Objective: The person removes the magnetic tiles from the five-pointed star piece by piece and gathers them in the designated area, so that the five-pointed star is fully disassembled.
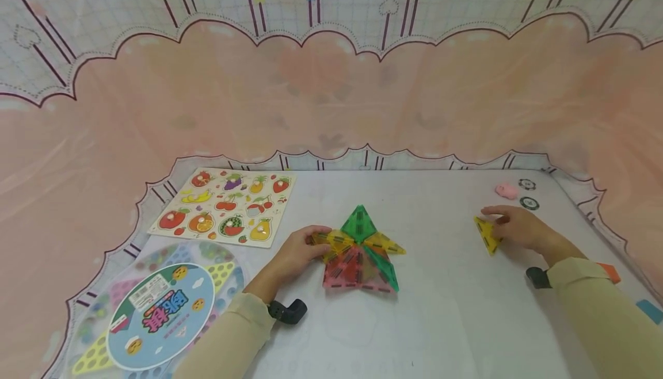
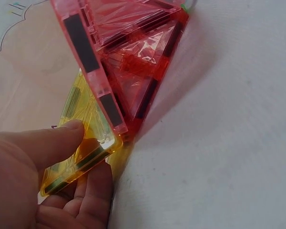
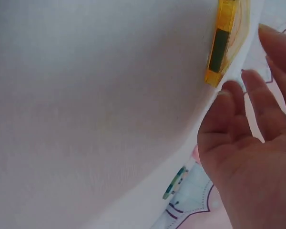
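A star-like build of translucent magnetic tiles (image 1: 358, 267), with red, green, yellow and orange pieces, stands in the middle of the table. My left hand (image 1: 300, 251) pinches a yellow triangular magnetic tile (image 2: 93, 126) at its left side, thumb on one face and fingers behind. Red tiles (image 2: 145, 71) adjoin it in the left wrist view. To the right, another yellow triangular tile (image 1: 486, 236) is at the fingers of my right hand (image 1: 519, 228), which partly cover it from above. In the right wrist view that hand's fingers are loosely bent, with a small gap from the tile (image 3: 220, 50).
A fruit puzzle board (image 1: 220, 206) lies at the back left, with a round board-game package (image 1: 160, 316) in front of it. Toward the back right are a pink figure (image 1: 506, 190) and two round black-and-white pieces (image 1: 529, 203). Orange (image 1: 610, 272) and blue pieces (image 1: 650, 311) lie by the right sleeve.
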`<state>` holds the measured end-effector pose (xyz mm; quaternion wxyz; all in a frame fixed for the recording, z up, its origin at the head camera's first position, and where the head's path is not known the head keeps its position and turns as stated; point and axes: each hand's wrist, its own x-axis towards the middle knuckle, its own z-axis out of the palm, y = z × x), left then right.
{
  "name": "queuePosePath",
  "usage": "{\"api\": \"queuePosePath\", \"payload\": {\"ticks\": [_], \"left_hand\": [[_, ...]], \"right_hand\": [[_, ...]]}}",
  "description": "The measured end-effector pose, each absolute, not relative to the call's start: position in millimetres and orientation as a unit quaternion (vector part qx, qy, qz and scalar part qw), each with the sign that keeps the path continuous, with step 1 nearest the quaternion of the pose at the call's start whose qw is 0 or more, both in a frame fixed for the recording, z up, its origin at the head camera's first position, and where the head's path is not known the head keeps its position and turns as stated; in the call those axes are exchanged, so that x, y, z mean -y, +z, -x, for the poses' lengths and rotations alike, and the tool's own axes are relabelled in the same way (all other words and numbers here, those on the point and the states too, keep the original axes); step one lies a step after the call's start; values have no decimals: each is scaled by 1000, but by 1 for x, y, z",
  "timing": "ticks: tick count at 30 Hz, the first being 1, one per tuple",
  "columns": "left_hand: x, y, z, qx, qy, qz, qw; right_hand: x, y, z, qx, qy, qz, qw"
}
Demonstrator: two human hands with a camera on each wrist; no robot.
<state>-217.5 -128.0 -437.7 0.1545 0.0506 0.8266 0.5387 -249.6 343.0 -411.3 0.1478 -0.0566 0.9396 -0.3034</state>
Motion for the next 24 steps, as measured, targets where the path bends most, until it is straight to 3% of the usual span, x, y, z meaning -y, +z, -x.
{"api": "queuePosePath", "payload": {"ticks": [6, 14, 24], "left_hand": [[123, -419, 209, -826, 538, -49, 160], [120, -410, 206, -826, 538, -47, 161], [126, -434, 217, -829, 537, -45, 151]], "right_hand": [[-338, -417, 246, -940, -304, 43, 148], [-333, -413, 240, -961, -253, 36, 106], [-238, -401, 229, -934, -310, 128, 122]]}}
